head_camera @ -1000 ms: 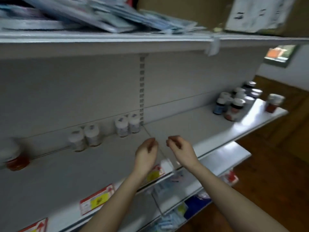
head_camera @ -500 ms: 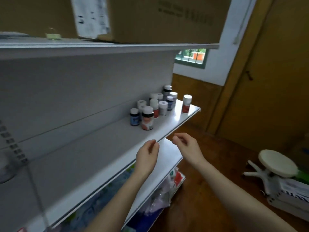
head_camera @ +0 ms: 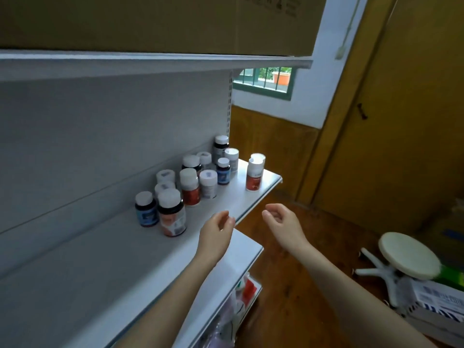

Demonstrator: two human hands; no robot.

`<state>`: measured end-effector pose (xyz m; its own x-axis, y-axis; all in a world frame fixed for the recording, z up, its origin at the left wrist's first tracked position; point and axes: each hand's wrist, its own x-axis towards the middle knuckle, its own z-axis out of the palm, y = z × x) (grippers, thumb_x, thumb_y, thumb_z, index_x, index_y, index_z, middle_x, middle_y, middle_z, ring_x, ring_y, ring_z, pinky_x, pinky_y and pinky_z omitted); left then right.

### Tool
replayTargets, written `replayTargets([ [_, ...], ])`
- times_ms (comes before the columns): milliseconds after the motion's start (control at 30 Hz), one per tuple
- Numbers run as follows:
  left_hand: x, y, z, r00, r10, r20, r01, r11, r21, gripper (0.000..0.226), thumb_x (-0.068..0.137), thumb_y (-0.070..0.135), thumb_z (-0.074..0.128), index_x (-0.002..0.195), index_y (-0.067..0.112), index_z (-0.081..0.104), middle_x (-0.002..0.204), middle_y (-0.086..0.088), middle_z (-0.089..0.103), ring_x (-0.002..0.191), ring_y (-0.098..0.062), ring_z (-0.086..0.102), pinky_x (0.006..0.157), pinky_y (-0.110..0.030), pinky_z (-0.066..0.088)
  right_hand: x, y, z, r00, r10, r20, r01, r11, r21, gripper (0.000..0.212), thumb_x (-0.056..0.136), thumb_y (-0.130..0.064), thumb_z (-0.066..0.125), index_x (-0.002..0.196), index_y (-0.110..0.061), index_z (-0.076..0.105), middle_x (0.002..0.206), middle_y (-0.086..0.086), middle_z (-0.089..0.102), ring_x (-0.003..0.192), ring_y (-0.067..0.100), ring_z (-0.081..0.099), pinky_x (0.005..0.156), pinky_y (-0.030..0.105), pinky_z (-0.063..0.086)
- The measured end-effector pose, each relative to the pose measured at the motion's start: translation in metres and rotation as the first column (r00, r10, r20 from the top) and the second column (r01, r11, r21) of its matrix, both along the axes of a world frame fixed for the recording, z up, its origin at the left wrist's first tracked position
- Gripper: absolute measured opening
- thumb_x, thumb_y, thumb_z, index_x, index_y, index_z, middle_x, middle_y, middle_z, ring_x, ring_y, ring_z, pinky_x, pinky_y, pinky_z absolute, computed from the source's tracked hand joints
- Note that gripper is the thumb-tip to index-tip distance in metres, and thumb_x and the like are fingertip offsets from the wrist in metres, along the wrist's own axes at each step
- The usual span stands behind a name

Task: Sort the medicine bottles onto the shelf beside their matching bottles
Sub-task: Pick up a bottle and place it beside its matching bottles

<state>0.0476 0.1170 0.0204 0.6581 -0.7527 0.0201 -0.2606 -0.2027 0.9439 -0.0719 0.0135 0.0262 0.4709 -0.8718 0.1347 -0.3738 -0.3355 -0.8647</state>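
A long cardboard box (head_camera: 150, 21) rests one level above the shelf (head_camera: 88, 267) and is the widest thing we see. The shelf is a pale grey board running away from us to its right end. Beyond the shelf's front edge, down on the floor, stands a round white stool (head_camera: 409, 257).

Towards the shelf's right end the medicine bottles (head_camera: 208, 183) stand in a loose cluster, nearer the shelf's back panel than its front edge. All are upright, with their long axes vertical and their white caps pointing up. Their labels are red, blue, dark or pale.

Our left hand (head_camera: 216, 234) hovers over the shelf's front edge, and our right hand (head_camera: 283, 226) hangs just off that edge. The fingers of both are loosely curled and hold nothing.

The front bottle (head_camera: 172, 213), nearest us on the shelf, has a dark band above a salmon label. A blue bottle (head_camera: 146, 209) stands just beside it, towards the shelf's back. One red bottle (head_camera: 254, 175) stands apart from the cluster, close to the shelf's front edge near the right end, and its cap catches the light.
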Motion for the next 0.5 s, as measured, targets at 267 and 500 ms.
replayTargets([
  [267,0.034,-0.094,-0.009,0.999,-0.048,0.01,0.047,0.997,0.054,0.04,0.092,0.017,0.049,0.13,0.006,0.046,0.133,-0.012,0.053,0.121,-0.022,0.05,0.096,-0.026,0.038,0.025,-0.09,-0.008,1.0,-0.023,-0.009,0.024,0.999,0.031,0.036,0.092,-0.022,0.051,0.125,-0.007,0.05,0.126,0.009,0.057,0.109,0.015,0.054,0.083,0.02,0.042],
  [500,0.049,-0.167,-0.024,1.0,-0.002,-0.005,0.002,0.991,0.132,0.047,0.09,0.021,0.052,0.134,0.009,0.04,0.136,-0.011,0.049,0.124,-0.021,0.048,0.101,-0.03,0.039,0.062,-0.167,-0.019,0.99,0.134,-0.041,-0.129,0.986,0.104,0.046,0.092,-0.025,0.051,0.135,-0.013,0.039,0.141,0.008,0.046,0.128,0.023,0.046,0.098,0.033,0.042],
])
